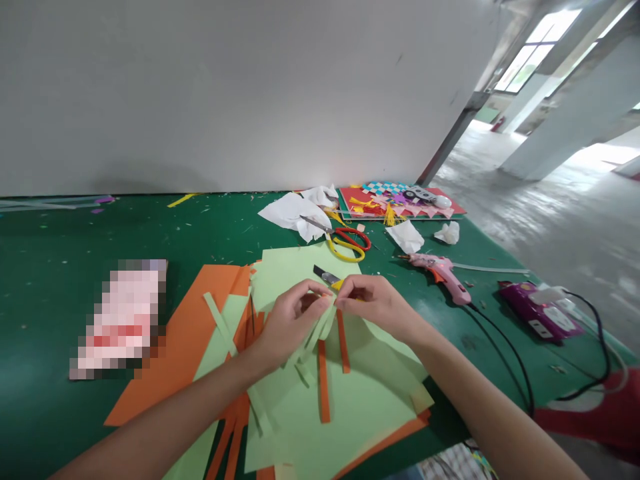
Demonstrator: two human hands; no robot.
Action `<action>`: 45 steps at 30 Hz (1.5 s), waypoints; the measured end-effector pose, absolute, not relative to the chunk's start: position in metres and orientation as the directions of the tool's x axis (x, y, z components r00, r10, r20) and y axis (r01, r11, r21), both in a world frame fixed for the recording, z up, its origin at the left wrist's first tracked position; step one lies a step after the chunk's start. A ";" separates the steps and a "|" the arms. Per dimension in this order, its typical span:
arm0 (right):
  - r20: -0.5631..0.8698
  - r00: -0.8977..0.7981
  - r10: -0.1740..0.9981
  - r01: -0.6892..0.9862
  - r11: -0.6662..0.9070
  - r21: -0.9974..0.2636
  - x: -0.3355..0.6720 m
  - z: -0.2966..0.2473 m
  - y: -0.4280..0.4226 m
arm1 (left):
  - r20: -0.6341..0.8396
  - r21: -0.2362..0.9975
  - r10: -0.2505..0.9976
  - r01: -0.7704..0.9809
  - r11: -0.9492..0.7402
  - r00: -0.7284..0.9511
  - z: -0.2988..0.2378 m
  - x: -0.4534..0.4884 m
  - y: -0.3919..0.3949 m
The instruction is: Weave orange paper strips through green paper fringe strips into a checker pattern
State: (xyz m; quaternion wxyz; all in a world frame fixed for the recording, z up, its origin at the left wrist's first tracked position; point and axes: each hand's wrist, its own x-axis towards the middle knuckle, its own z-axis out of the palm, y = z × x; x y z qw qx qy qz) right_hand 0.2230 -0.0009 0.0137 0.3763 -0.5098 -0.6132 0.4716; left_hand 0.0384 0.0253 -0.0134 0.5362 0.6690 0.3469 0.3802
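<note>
Pale-green paper strips, pinched at the ends by left grip and right grip, sit over the green sheet! Light, even pressure should serve best, keeping thin paper uncreased.

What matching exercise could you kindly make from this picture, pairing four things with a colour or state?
Column one
1. left hand
2. scissors
3. glue gun
4. power strip

Column two
A. pink, with a black cord
B. purple
C. fingertips at a pale green strip, close to the right hand
D. one red and one yellow handle

Pairs: 1-C, 2-D, 3-A, 4-B
</note>
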 end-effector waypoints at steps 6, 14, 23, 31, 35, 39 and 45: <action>0.103 0.007 0.995 0.289 0.096 -0.952 0.223 0.015 -0.002 | 0.527 0.835 0.815 0.031 -0.549 0.240 -0.010 0.033 0.026; 0.734 -0.050 0.677 0.614 0.601 -0.512 0.212 0.012 -0.010 | 0.351 0.890 0.818 0.110 -0.443 0.455 -0.003 0.036 0.013; 0.741 -0.414 0.530 0.772 0.636 -0.024 0.211 0.000 -0.012 | 0.126 0.985 0.917 0.059 -0.160 0.379 -0.011 0.040 0.017; 0.678 -0.464 0.570 0.783 0.622 0.013 0.209 -0.002 -0.014 | 0.112 0.987 0.926 0.069 -0.147 0.361 -0.011 0.040 0.019; 0.705 -0.389 0.593 0.731 0.665 -0.156 0.207 -0.001 -0.015 | 0.103 0.989 0.936 0.069 -0.134 0.337 -0.012 0.039 0.022; 0.607 -0.144 0.782 0.645 0.539 -0.542 0.209 0.005 -0.015 | 0.065 0.996 0.957 0.044 -0.080 0.283 -0.011 0.039 0.024; -0.044 -0.038 0.998 0.314 -0.029 -0.949 0.213 0.014 -0.005 | 0.045 0.997 0.941 0.043 -0.063 0.334 -0.009 0.039 0.022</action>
